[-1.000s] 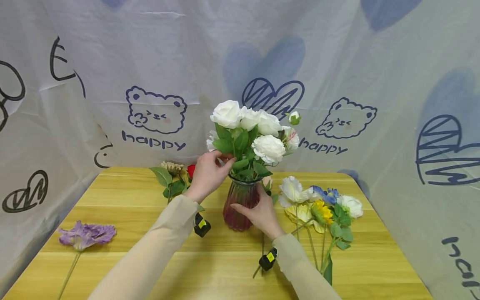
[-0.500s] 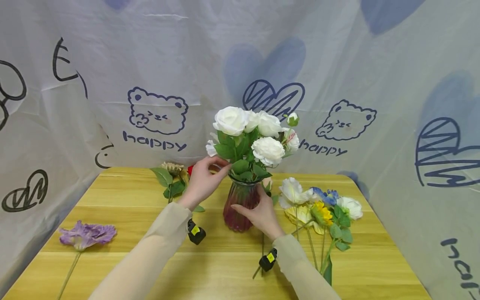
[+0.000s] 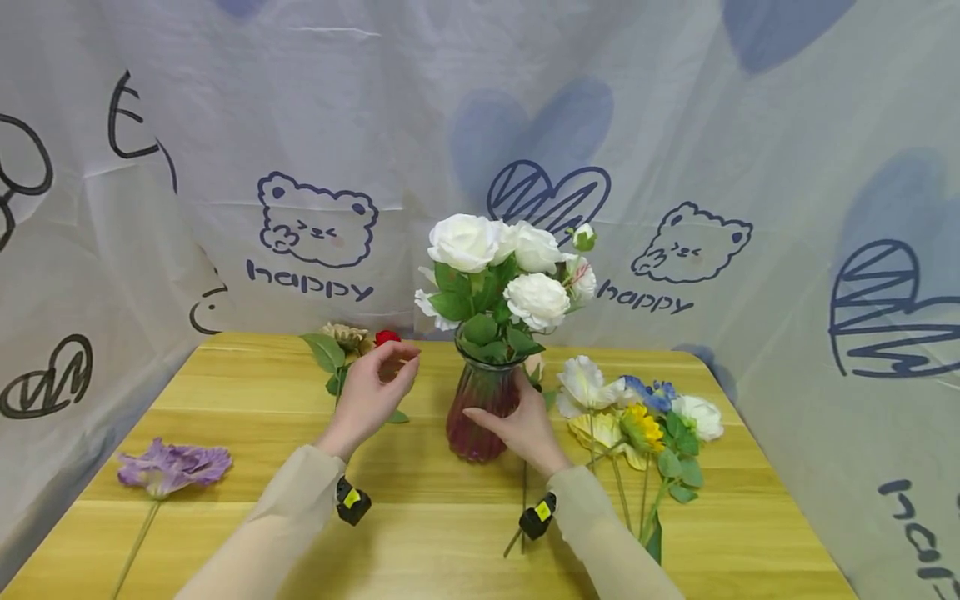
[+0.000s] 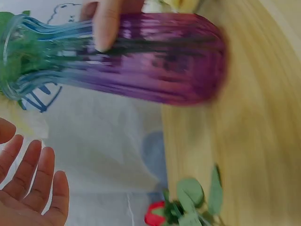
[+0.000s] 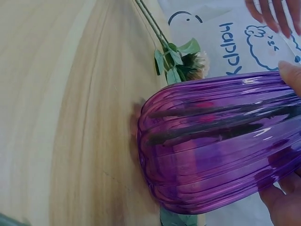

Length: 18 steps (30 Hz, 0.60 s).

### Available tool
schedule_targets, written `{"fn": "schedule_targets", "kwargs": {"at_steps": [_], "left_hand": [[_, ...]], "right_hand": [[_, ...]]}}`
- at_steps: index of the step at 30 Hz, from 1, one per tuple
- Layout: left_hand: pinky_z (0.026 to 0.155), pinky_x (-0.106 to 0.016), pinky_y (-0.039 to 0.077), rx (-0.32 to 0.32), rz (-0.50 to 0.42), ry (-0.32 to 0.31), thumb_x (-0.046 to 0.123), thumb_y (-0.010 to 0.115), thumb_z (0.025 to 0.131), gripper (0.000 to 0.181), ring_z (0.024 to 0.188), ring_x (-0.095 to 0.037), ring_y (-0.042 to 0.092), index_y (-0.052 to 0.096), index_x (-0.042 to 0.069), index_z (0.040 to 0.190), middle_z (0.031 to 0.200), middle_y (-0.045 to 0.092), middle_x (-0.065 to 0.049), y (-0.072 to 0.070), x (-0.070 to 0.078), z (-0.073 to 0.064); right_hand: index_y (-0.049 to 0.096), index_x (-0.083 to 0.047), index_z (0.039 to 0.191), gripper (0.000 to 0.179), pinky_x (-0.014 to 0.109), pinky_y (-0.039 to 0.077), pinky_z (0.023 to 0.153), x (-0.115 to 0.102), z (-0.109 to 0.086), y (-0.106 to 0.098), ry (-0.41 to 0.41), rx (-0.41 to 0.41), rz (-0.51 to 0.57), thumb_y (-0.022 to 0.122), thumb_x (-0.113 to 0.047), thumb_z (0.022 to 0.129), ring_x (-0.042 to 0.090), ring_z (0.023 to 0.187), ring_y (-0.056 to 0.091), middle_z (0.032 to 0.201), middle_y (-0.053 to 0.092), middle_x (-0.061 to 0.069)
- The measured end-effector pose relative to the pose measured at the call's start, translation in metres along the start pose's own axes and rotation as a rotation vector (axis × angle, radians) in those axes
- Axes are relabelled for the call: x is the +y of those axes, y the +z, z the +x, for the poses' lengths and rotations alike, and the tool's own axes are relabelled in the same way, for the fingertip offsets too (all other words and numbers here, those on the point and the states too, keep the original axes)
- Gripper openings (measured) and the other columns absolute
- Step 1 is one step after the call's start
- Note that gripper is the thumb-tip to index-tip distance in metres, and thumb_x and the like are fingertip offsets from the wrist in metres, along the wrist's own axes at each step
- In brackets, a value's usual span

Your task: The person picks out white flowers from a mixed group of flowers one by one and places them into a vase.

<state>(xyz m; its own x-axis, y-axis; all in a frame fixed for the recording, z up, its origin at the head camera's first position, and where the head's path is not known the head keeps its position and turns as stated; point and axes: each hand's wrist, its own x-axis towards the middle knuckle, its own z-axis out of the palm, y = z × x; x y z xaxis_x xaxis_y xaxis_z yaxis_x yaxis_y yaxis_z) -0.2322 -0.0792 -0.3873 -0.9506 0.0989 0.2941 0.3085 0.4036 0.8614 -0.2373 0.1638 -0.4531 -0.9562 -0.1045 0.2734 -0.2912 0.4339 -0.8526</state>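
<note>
A ribbed glass vase (image 3: 480, 417), purple-pink below and bluish at the neck, stands mid-table with dark stems inside. White roses (image 3: 465, 242) and green leaves rise above its rim. My right hand (image 3: 528, 421) grips the vase from the right side, thumb across its front; in the right wrist view the fingers lie around the purple glass (image 5: 211, 146). My left hand (image 3: 375, 392) is in the air left of the vase, fingers loosely bent and holding nothing. The left wrist view shows its spread fingers (image 4: 44, 174) apart from the vase.
A purple flower (image 3: 172, 468) lies at the left. Behind my left hand are a red rose (image 3: 387, 337) and a beige flower (image 3: 345, 335). Right of the vase lie a yellow sunflower (image 3: 642, 427), white blooms (image 3: 588, 383) and a blue flower (image 3: 652, 392). Printed cloth (image 3: 420, 125) encloses the table.
My left hand has drawn back from the leaves at the vase rim, moving left and down. The front white rose sits slightly lower. My right hand stays on the vase.
</note>
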Motion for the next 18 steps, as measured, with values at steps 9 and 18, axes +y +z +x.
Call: {"fn": "schedule_targets", "kwargs": {"at_steps": [9,18], "left_hand": [[0.095,-0.049,0.057,0.028,0.175,0.132,0.01,0.061,0.099,0.027,0.106,-0.028,0.068,0.065,0.004,0.125,0.12,0.071,-0.013,-0.015,-0.025,-0.026],[0.091,-0.048,0.058,0.087,0.387,0.282,0.008,0.065,0.096,0.026,0.104,-0.029,0.07,0.067,0.006,0.121,0.117,0.071,-0.01,-0.022,-0.041,-0.047]], "right_hand": [[0.041,-0.022,0.151,0.084,0.048,0.051,0.107,-0.006,0.007,0.009,0.035,-0.13,0.051,0.084,-0.037,0.081,0.026,0.125,0.062,0.139,0.061,0.006],[0.043,-0.009,0.149,0.077,0.048,0.047,0.112,-0.012,0.022,0.015,-0.094,-0.285,0.015,0.08,-0.027,0.085,0.031,0.128,0.06,0.139,0.061,0.014]]}}
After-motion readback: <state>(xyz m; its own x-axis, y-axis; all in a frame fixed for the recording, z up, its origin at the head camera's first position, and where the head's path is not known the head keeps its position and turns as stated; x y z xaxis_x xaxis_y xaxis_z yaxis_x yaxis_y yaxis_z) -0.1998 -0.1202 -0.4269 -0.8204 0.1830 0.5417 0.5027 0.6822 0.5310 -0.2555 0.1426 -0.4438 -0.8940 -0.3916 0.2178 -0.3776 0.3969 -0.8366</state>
